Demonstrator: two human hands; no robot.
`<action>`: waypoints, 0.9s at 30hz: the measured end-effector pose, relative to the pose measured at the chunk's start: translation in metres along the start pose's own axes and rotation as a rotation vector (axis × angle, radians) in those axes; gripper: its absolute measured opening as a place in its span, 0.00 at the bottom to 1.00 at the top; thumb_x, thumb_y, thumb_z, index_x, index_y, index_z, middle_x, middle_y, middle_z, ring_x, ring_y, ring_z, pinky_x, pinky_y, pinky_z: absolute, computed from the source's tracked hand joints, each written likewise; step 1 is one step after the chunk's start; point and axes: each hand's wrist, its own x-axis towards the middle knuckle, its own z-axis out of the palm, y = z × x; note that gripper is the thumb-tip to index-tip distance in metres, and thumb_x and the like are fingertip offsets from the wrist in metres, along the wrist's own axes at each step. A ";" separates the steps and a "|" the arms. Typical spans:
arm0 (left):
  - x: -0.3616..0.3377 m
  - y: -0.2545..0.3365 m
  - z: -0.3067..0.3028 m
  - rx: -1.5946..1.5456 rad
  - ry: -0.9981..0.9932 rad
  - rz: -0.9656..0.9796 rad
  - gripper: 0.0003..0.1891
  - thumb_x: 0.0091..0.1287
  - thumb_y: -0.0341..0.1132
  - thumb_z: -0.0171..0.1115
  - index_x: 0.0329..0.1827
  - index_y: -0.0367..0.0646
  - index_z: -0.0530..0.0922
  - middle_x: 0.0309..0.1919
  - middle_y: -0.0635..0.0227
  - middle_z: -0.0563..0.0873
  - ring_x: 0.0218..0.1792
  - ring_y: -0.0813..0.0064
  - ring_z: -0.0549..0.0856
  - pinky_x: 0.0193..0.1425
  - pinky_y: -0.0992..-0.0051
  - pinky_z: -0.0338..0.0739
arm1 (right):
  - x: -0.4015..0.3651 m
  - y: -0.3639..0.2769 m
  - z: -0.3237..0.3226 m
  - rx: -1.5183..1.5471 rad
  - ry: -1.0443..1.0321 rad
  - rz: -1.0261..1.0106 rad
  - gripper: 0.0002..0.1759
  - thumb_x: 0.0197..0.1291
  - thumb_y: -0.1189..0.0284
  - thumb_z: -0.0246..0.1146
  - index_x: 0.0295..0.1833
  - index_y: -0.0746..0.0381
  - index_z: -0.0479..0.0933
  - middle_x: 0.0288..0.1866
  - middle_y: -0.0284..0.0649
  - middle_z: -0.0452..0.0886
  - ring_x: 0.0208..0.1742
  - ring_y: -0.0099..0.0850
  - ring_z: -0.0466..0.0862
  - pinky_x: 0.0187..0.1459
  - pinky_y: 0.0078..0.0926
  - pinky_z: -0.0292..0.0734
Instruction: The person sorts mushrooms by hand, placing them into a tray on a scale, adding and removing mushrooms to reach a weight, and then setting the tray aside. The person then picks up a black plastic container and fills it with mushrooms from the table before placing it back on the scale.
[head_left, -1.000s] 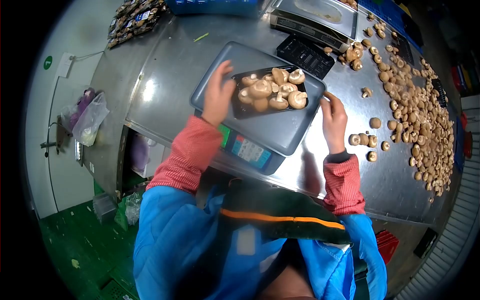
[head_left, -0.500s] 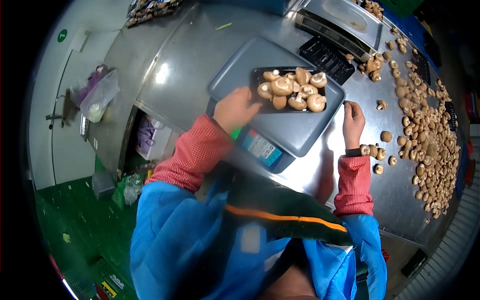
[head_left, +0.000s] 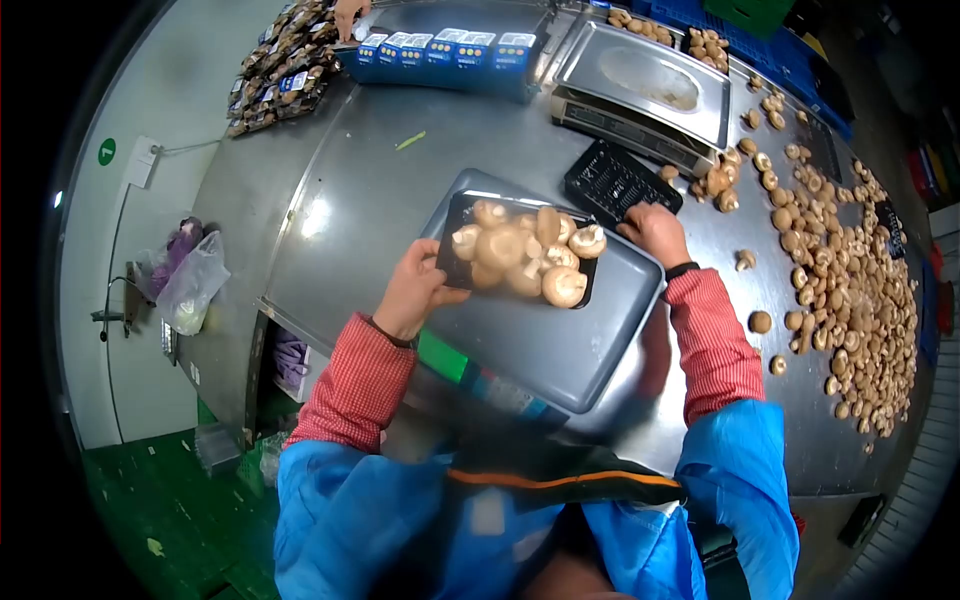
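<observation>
My left hand (head_left: 412, 290) grips the left end of a black tray of mushrooms (head_left: 525, 252), thumb at its near side. The tray is tilted and held over the grey platform (head_left: 520, 345) of a scale. Brown-capped mushrooms with pale stems fill it; some are blurred. My right hand (head_left: 657, 235) is closed, its curled fingers at the near edge of an empty black tray (head_left: 612, 182) lying on the metal table. The fingertips are partly hidden. Under the platform, the scale's label panel (head_left: 505, 393) and a green patch (head_left: 441, 356) show.
A large heap of mushrooms (head_left: 850, 290) covers the table's right side. Behind stands another scale with a steel pan (head_left: 645, 82). At the back left are packed mushroom bags (head_left: 290, 75), a blue bin with labels (head_left: 440, 70) and another person's hand (head_left: 348, 18).
My left hand has taken hold of the filled tray and lifted it off the platform, towards the left. My right hand has moved forward to the empty tray. The view has shifted.
</observation>
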 end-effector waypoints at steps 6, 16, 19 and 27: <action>0.087 0.054 0.001 -0.104 0.056 0.158 0.17 0.67 0.16 0.44 0.58 0.36 0.62 0.48 0.51 0.81 0.43 0.60 0.89 0.49 0.67 0.90 | 0.000 0.005 0.005 0.140 0.022 -0.075 0.07 0.54 0.74 0.68 0.29 0.64 0.77 0.30 0.46 0.78 0.37 0.45 0.81 0.42 0.41 0.77; 0.282 0.122 -0.003 -0.335 0.180 0.377 0.22 0.70 0.15 0.38 0.68 0.26 0.54 0.59 0.37 0.73 0.53 0.44 0.85 0.55 0.60 0.89 | -0.002 0.007 0.020 0.224 0.111 0.003 0.07 0.53 0.75 0.65 0.29 0.67 0.75 0.29 0.50 0.77 0.35 0.49 0.81 0.40 0.43 0.77; 0.290 0.128 0.011 -0.437 0.198 0.374 0.34 0.75 0.24 0.47 0.78 0.39 0.40 0.68 0.32 0.61 0.56 0.45 0.83 0.55 0.56 0.87 | 0.003 0.005 0.016 0.207 0.097 0.013 0.08 0.52 0.76 0.64 0.27 0.66 0.73 0.29 0.50 0.77 0.36 0.49 0.81 0.41 0.44 0.78; 0.180 0.074 0.102 -0.159 -0.201 0.084 0.34 0.73 0.59 0.56 0.74 0.52 0.57 0.60 0.46 0.78 0.55 0.54 0.84 0.56 0.55 0.83 | -0.027 -0.023 -0.069 0.173 0.553 0.117 0.07 0.51 0.79 0.66 0.32 0.64 0.73 0.28 0.46 0.73 0.34 0.48 0.77 0.36 0.43 0.73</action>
